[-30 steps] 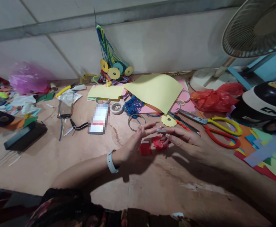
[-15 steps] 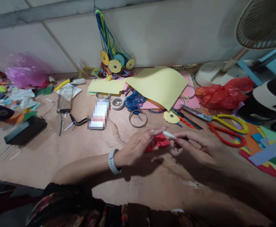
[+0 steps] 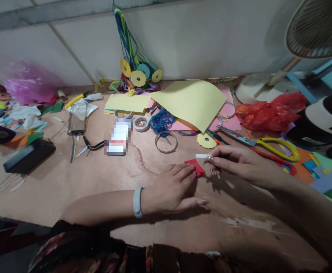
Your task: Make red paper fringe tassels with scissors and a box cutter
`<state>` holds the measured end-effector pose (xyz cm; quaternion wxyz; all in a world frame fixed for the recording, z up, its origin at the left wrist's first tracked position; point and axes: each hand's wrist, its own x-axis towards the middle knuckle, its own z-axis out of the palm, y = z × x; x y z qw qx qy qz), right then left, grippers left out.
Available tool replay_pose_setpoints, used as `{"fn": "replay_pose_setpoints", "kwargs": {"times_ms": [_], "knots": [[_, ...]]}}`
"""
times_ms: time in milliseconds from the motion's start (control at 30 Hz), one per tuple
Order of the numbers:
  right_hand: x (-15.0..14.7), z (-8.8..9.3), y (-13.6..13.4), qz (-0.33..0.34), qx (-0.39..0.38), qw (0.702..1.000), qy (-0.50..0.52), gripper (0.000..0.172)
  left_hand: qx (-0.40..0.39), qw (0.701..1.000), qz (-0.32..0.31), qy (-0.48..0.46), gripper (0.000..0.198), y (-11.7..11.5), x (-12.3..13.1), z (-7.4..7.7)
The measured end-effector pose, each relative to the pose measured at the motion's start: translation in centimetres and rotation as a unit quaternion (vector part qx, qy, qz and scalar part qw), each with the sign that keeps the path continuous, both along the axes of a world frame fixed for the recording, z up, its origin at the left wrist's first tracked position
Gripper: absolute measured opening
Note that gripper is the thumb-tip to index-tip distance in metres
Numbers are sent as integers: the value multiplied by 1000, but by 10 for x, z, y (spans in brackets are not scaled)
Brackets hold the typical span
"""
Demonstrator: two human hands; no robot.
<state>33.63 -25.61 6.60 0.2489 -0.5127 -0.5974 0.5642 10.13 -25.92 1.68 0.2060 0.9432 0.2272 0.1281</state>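
My left hand (image 3: 174, 187) lies flat on the brown table (image 3: 97, 182), fingers stretched out, its fingertips pressing on a small piece of red paper (image 3: 196, 167). My right hand (image 3: 238, 162) hovers just right of the red paper and pinches a short white strip (image 3: 202, 156) between thumb and fingertips. A grey band sits on my left wrist.
Scissors with red and yellow handles (image 3: 271, 151) lie to the right, beside a yellow paper disc (image 3: 206, 141). A large yellow sheet (image 3: 193, 102), blue cord (image 3: 162, 121), tape rolls (image 3: 141, 123), a wire ring (image 3: 166, 142), a phone (image 3: 77, 119), a red bag (image 3: 265, 113) and a helmet (image 3: 322, 119) crowd the back.
My left hand has dropped flat onto the table, pinning the red paper down. My right hand drew back slightly to the right with the white strip.
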Motion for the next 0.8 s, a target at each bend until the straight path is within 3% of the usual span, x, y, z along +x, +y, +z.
{"fn": "replay_pose_setpoints", "kwargs": {"times_ms": [133, 333, 600, 800], "knots": [[-3, -28, 15, 29, -82, 996, 13, 47, 45, 999, -9, 12, 76, -4, 0, -9], [-10, -63, 11, -28, -151, 986, 67, 49, 85, 996, -12, 13, 77, -6, 1, -16], [-7, -67, 13, 25, -146, 989, 14, 51, 116, 993, -10, 15, 74, -8, 1, -17], [-10, -68, 15, 23, -153, 988, -22, 46, 135, 990, -9, 35, 73, -11, 1, -19]]}}
